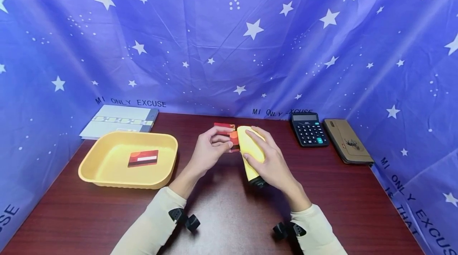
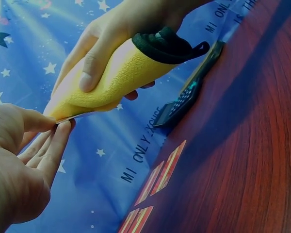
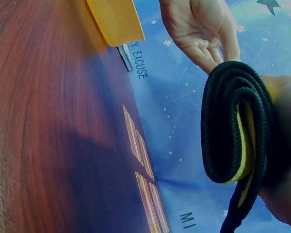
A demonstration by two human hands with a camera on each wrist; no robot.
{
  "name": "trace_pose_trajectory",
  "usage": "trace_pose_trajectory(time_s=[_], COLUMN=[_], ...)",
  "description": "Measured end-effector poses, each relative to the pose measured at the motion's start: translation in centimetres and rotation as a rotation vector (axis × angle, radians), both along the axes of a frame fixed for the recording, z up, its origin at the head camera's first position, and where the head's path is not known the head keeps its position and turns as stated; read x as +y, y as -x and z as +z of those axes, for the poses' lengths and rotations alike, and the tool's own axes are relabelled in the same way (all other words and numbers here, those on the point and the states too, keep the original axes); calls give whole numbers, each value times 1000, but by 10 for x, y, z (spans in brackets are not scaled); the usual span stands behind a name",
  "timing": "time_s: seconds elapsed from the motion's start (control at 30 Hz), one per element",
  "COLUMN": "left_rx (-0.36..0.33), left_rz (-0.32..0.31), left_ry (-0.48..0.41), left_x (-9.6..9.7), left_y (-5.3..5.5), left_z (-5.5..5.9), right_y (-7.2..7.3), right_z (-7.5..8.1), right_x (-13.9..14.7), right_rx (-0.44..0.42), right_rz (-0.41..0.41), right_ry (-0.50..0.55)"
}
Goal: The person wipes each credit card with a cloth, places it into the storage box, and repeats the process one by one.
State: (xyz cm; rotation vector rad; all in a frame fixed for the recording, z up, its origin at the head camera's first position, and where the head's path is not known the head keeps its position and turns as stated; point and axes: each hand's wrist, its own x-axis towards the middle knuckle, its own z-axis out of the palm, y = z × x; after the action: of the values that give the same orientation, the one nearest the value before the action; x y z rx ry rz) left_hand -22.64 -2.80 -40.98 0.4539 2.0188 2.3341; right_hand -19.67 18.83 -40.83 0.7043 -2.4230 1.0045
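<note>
My left hand (image 1: 209, 149) pinches a red card (image 1: 234, 137) by its edge between thumb and fingers. A folded yellow cloth (image 1: 251, 149) with a black border is gripped in my right hand (image 1: 270, 163). The cloth wraps over the right part of the card, so that part is hidden. From the left wrist, the card's thin edge shows beneath the cloth (image 2: 121, 73), raised above the table. The cloth's rolled black end (image 3: 216, 121) faces the right wrist camera. Several red cards (image 2: 169, 167) lie flat on the table beyond the hands.
A yellow tray (image 1: 87, 163) on the left holds one red card (image 1: 143, 158). Behind it lies a grey-white notebook or binder (image 1: 119, 120). On the right are a black calculator (image 1: 309, 130) and a brown wallet-like case (image 1: 347, 140). A starry blue curtain (image 1: 214, 40) borders the table.
</note>
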Motion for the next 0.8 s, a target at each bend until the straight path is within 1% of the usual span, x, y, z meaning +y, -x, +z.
trace_pose_trajectory(time_s=[0.1,0.23,0.5,0.6,0.7,0.8], left_rx=[6,2,-14,-25,-35,-28], left_rz=[-1,-4,-44,-56,-55,-52], left_ry=[16,14,18,17,20,18], left_x=[0,-2,-10,-13,-16,-18], left_y=[0,-1,1,2,3,3], left_z=[1,4,9,10,11,14], right_y=[2,4,7,7,9,11], right_z=[1,1,5,6,5,4], right_x=[4,9,17,20,24,27], right_rx=[-9,-15,-33,-46,-53,-55], right_rz=[-10,-22,-51,-70,-86,-99], right_ry=[19,40,77,81,80,73])
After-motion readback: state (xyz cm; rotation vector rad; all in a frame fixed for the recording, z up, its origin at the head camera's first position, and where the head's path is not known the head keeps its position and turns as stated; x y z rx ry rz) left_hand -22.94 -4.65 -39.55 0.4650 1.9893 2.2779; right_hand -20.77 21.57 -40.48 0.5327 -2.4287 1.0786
